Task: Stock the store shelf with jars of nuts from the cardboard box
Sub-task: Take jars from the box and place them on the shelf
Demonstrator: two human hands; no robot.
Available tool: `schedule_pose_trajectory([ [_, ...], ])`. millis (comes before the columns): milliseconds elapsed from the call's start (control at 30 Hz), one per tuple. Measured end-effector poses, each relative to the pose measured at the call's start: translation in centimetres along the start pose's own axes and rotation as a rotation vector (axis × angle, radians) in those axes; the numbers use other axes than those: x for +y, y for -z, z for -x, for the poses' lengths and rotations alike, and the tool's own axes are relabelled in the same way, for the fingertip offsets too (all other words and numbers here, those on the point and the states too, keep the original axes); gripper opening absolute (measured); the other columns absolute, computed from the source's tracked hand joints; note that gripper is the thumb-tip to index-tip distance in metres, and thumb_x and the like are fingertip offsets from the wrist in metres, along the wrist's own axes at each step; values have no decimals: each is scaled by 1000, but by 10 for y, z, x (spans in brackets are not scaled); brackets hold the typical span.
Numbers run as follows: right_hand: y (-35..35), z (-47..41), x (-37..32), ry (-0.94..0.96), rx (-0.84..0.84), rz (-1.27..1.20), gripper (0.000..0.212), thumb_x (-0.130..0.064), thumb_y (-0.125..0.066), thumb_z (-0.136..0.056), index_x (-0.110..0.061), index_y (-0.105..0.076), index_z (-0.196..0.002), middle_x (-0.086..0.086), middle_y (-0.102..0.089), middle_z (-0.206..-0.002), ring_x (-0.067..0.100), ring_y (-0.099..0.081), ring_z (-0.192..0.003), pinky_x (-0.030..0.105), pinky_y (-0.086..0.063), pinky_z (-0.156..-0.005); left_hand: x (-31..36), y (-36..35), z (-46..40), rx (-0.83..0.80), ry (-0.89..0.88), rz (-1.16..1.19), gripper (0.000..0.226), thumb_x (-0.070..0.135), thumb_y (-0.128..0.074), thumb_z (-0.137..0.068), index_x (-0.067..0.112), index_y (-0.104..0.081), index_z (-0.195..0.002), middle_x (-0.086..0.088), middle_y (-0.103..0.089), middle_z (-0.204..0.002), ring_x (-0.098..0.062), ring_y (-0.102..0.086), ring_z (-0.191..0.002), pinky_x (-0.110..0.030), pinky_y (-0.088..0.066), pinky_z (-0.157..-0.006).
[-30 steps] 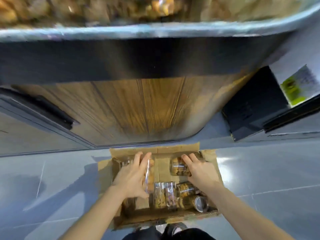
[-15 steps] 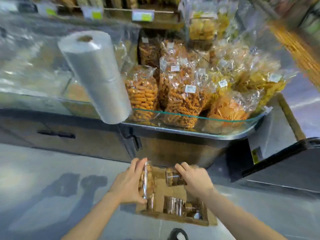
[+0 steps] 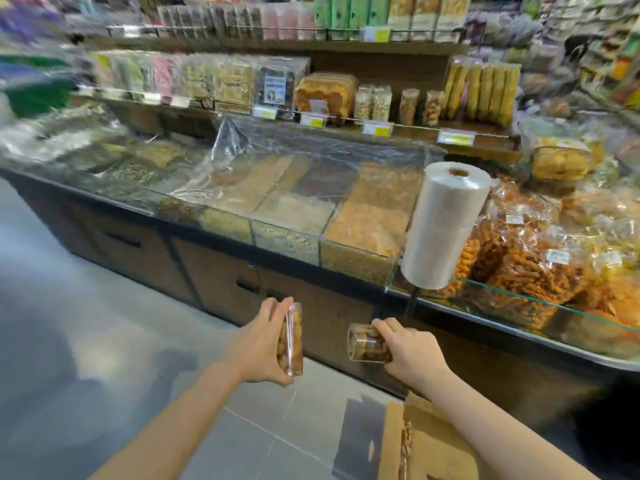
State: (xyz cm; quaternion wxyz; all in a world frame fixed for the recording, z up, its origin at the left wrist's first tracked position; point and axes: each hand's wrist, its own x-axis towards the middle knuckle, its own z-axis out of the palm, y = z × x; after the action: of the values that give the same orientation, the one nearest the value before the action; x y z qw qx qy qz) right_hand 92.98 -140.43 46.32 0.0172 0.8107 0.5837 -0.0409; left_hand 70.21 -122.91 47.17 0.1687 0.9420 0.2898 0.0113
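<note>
From the head camera, two bare hands are up in front of a long glass-fronted display counter. The left hand (image 3: pixel 261 342) has its fingers and thumb curled round one clear jar of nuts (image 3: pixel 291 340), held upright. The right hand (image 3: pixel 410 355) grips a second clear jar (image 3: pixel 367 344), this one tipped on its side with its flat end facing left. The two jars are apart, with a gap between them, and both are off the floor, held in front of the dark cabinet doors of the counter.

Low at the right edge, the cardboard box (image 3: pixel 433 441) sits on the grey tiled floor (image 3: pixel 104 358), one flap standing open; what it holds is too cut off to count.

On the counter, one big roll of thin plastic bags (image 3: pixel 441 225) stands on a post at the glass edge. To its right lie heaped bags of orange snacks (image 3: pixel 519 258), too many and too overlapped to count. Behind, on the wooden shelf (image 3: pixel 478 140), four small jars (image 3: pixel 372 102) stand in a row, in two pairs, between a brown packet and a row of tall yellow packs. Further shelves are blurred.
</note>
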Motion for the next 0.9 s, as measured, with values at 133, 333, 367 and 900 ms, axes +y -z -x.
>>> schedule_pose_trajectory([
  [133, 17, -42, -48, 45, 15, 2, 72, -35, -60, -85, -27, -20, -144, -1, -41, -140, 21, -57, -112, 33, -48, -85, -43, 35, 7, 58, 26, -15, 125, 55, -79, -53, 24, -1, -147, 1, -9, -146, -21, -51, -115, -31, -49, -92],
  [333, 37, -108, -67, 117, 17, 66, 72, -37, -61, -81, -25, -22, -141, -1, -44, -134, 23, -62, -97, 32, -51, -70, -90, 61, -27, 92, 47, 18, 129, 59, -78, -49, 28, 1, -146, 3, -11, -144, -19, -53, -111, -33, -53, -89],
  [367, 40, -121, -66, 118, 25, 67, 71, -36, -60, -81, -25, -23, -141, 0, -44, -134, 23, -62, -95, 32, -51, -69, -96, 65, -38, 93, 42, 6, 129, 59, -78, -49, 28, 1, -146, 2, -12, -144, -18, -54, -109, -31, -53, -86],
  [900, 120, -407, 21, -23, 205, 86, 64, -29, -57, -83, -23, -27, -139, 1, -47, -129, 28, -63, -88, 32, -43, -56, -154, 165, -342, 178, -70, 24, 133, 55, -82, -50, 24, 4, -148, -3, -13, -147, -22, -44, -121, -31, -45, -95],
])
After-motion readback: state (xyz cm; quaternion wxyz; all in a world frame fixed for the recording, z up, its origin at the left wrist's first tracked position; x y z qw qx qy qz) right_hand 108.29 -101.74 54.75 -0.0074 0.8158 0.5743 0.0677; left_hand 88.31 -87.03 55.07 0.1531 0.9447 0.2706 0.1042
